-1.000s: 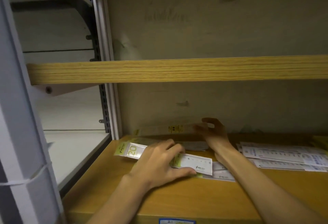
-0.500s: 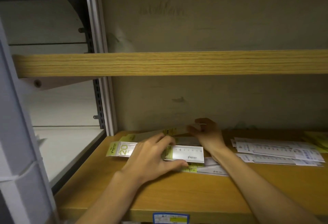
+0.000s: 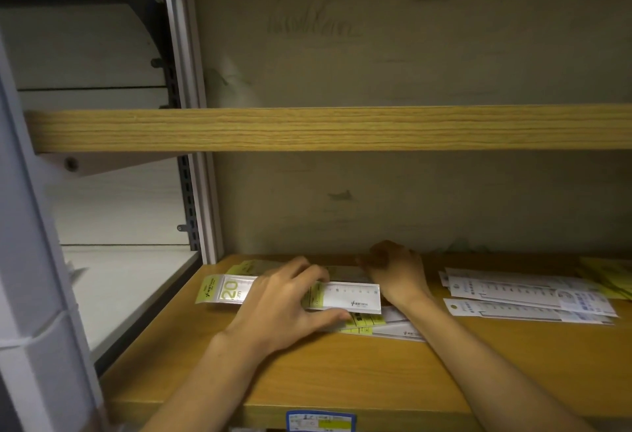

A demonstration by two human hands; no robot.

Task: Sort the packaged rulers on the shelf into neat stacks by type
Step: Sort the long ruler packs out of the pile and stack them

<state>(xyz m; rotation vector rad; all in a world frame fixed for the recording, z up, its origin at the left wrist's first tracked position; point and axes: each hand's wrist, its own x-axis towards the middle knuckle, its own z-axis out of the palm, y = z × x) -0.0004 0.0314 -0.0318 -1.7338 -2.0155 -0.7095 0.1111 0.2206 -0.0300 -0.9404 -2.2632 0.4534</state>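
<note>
While the left hand (image 3: 284,308) lies flat, fingers spread, pinning a green-labelled 20 cm ruler pack (image 3: 290,295) at the left of the wooden shelf (image 3: 342,380), the right hand (image 3: 393,271) curls around a pack near the back wall; its exact grip cannot be told. Two or three green packs lie askew beneath. To the right, about three blue-printed ruler packs (image 3: 526,298) form a loose stack. Slick sleeves could slide and mix types.
</note>
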